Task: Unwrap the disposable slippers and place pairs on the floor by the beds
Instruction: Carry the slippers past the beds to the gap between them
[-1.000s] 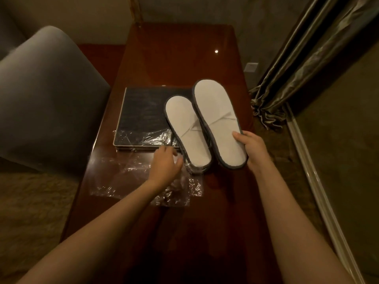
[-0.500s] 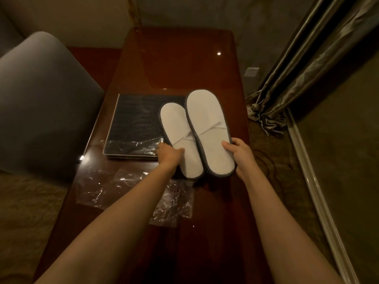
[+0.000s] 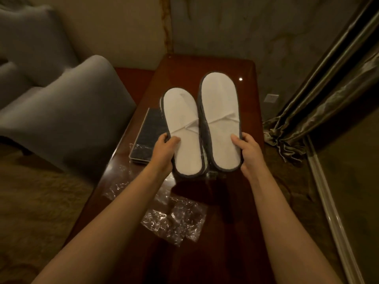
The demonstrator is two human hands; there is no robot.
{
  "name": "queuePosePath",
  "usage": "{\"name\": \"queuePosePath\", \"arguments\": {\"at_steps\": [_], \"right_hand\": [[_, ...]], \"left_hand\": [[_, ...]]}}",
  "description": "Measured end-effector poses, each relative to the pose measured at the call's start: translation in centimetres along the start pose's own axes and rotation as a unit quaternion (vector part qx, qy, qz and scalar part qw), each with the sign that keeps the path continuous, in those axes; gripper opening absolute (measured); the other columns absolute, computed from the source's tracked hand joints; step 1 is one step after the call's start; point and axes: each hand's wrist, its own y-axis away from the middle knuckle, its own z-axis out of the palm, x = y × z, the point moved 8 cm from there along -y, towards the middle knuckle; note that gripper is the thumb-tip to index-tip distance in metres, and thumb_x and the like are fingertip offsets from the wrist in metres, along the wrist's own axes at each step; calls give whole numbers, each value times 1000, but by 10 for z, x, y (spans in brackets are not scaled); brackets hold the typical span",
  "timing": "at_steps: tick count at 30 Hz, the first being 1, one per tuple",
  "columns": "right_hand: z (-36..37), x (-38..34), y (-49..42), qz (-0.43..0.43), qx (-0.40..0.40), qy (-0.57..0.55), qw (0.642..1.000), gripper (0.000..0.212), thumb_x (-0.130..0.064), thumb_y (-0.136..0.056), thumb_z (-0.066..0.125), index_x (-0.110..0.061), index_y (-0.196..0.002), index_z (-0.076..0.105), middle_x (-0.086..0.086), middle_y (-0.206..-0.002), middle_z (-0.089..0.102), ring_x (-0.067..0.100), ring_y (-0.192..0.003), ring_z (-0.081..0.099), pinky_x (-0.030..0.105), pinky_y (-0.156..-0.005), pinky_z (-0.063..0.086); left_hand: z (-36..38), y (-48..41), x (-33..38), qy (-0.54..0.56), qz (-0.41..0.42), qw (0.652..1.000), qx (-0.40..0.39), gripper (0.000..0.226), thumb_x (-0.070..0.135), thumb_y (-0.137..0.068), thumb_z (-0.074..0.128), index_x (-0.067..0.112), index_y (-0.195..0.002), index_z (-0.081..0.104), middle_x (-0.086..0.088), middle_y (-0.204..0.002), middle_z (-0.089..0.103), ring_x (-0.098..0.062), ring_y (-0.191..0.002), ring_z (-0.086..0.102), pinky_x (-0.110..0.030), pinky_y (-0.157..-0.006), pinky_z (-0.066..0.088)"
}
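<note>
And up they come: the left hand [image 3: 164,152] has left the plastic wrap [image 3: 174,222] and clamped onto the left slipper [image 3: 184,132], the right hand [image 3: 249,152] lifting the right slipper [image 3: 221,119] alongside, both now clear of the table [image 3: 215,232].

You're seeing one head-worn wide-angle view, looking forward and down, close over your hands [image 3: 207,152] with the table [image 3: 221,212] beneath them.

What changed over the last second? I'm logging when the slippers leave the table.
The left hand took hold of the left slipper; both slippers, the right slipper in the right hand, rose off the table. The plastic wrap and dark tray stayed put.
</note>
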Motion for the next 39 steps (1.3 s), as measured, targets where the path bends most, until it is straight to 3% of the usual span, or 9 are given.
{"name": "queuePosePath", "arguments": {"at_steps": [3, 5, 9, 12, 19, 23, 27, 32, 39], "right_hand": [[40, -8, 8, -13, -39, 4, 999, 7, -15, -87, 61, -20, -92, 59, 0, -89, 70, 5, -65, 71, 20, -52, 55], [74, -5, 16, -10, -68, 17, 998, 12, -16, -88, 61, -17, -99, 59, -1, -90, 69, 6, -67, 71, 22, -53, 55], [156, 17, 41, 5, -136, 67, 988, 34, -20, -90, 59, -18, -122, 51, -3, -99, 66, 16, -88, 66, 29, -64, 55], [221, 42, 72, 17, -190, 81, 978, 34, -20, -90, 59, -18, -123, 51, -1, -101, 66, 18, -88, 65, 29, -64, 57], [369, 103, 158, 25, -262, 118, 957, 46, -12, -87, 62, -6, -130, 48, 11, -114, 61, 20, -89, 61, 29, -74, 53], [454, 156, 214, 55, -310, 159, 936, 46, -17, -87, 62, -10, -130, 48, 7, -111, 62, 21, -93, 61, 26, -67, 49], [536, 216, 268, 77, -351, 216, 908, 47, -24, -88, 61, -16, -132, 47, 9, -129, 53, 27, -108, 54, 39, -86, 49], [623, 279, 338, 87, -377, 257, 886, 48, -22, -88, 61, -16, -133, 47, 8, -133, 52, 26, -112, 54, 44, -95, 48], [730, 341, 378, 118, -429, 319, 837, 45, -23, -89, 60, -16, -131, 48, 8, -133, 52, 26, -112, 53, 42, -95, 48]], "left_hand": [[-38, 8, 17, -20, 20, 999, 37, 26, 9, -88, 49, 8, -114, 52, -6, -96, 62, -19, -81, 61, -34, -65, 53], [-74, 15, 24, -37, 26, 996, 72, 35, 10, -87, 50, 6, -122, 51, -10, -107, 63, -26, -91, 62, -40, -76, 55], [-160, 34, 37, -32, 50, 990, 129, 27, 13, -85, 52, 11, -112, 53, -10, -107, 64, -24, -87, 64, -38, -73, 55], [-232, 54, 44, 12, 75, 984, 161, 22, 13, -86, 53, 14, -108, 54, -7, -100, 66, -20, -83, 65, -33, -64, 56], [-412, 110, 40, 140, 93, 962, 214, 29, 2, -89, 50, 9, -117, 51, -8, -101, 64, -24, -90, 64, -33, -67, 54], [-523, 151, 28, 178, 90, 942, 271, 29, -1, -88, 51, 8, -116, 52, -10, -100, 64, -25, -87, 63, -36, -66, 53], [-623, 190, 11, 208, 84, 920, 323, 35, -1, -88, 49, 7, -122, 49, -11, -101, 63, -26, -87, 62, -37, -69, 53], [-721, 233, -10, 240, 80, 887, 386, 34, -1, -88, 50, 11, -120, 52, -8, -100, 64, -25, -88, 62, -37, -70, 53], [-828, 245, -35, 294, 76, 840, 450, 36, 0, -86, 53, 12, -120, 54, -7, -102, 65, -25, -89, 62, -35, -69, 53]]}}
